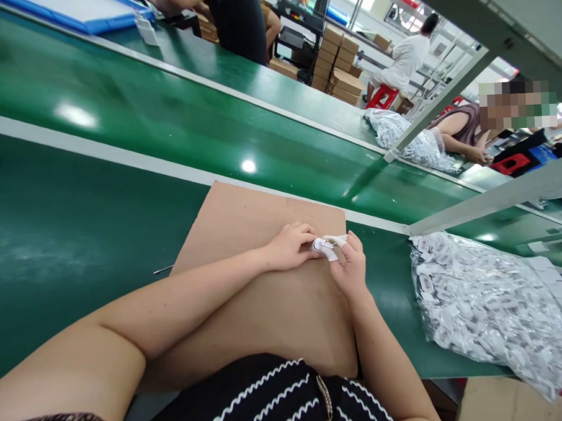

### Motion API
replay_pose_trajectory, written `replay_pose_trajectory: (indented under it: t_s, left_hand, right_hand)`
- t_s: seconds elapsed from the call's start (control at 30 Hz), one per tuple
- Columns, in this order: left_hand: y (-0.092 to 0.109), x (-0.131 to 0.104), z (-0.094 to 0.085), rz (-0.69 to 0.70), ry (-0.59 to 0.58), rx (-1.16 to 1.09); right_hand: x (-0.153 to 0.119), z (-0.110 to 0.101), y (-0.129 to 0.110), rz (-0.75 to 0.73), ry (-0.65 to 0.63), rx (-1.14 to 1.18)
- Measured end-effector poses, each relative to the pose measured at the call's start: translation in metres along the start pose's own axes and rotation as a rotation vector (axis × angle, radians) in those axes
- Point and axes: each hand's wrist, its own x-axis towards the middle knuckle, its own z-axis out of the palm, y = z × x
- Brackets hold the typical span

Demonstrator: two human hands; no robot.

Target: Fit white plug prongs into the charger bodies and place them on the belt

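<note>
Left hand point(289, 247): its grip pinches a small white part point(316, 245) between thumb and fingertips, wrist over the cardboard sheet point(239, 215).
Right hand point(352, 266): its grip presses in on the same part from the other side, thumb and forefinger wearing white coverings point(340, 240).
Handling: best, I judge, to steady the part with the left grip and let the right fingertips work with light, even pressure; staying low over the cardboard should catch a dropped piece.
White part: between the two grips, above the cardboard; white, small and rounded at the left end, with a glint near the right fingertips; finer detail is hidden by the fingers.
Clear bag point(490, 307): on the worktop point(100, 224), to the right of the right grip, full of white pieces.
Thin metal rod point(163, 269): left of the left grip, beside the cardboard.
</note>
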Motion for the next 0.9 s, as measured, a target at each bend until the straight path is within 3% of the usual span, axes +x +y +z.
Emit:
replay_pose_trajectory:
  t_s: [0.1, 0.3, 0.57, 0.7, 0.9]
  left_hand:
    - [0.0, 0.0, 0.0, -0.008, -0.003, -0.001]
    - [-0.004, 0.001, 0.002, 0.001, 0.001, -0.004]
    - [-0.006, 0.0, 0.003, 0.022, 0.001, 0.016]
    - [-0.01, 0.001, 0.005, 0.028, 0.03, 0.016]
    - [-0.004, -0.003, 0.008, 0.044, 0.076, -0.006]
  right_hand:
    - [0.0, 0.0, -0.003, -0.013, 0.024, -0.014]
    - [0.004, -0.005, -0.011, 0.011, -0.092, -0.166]
    - [0.012, -0.011, -0.013, 0.068, -0.148, -0.216]
    - [0.011, -0.009, -0.01, 0.164, -0.168, -0.151]
    - [-0.012, 0.015, -0.005, 0.364, 0.062, 0.315]
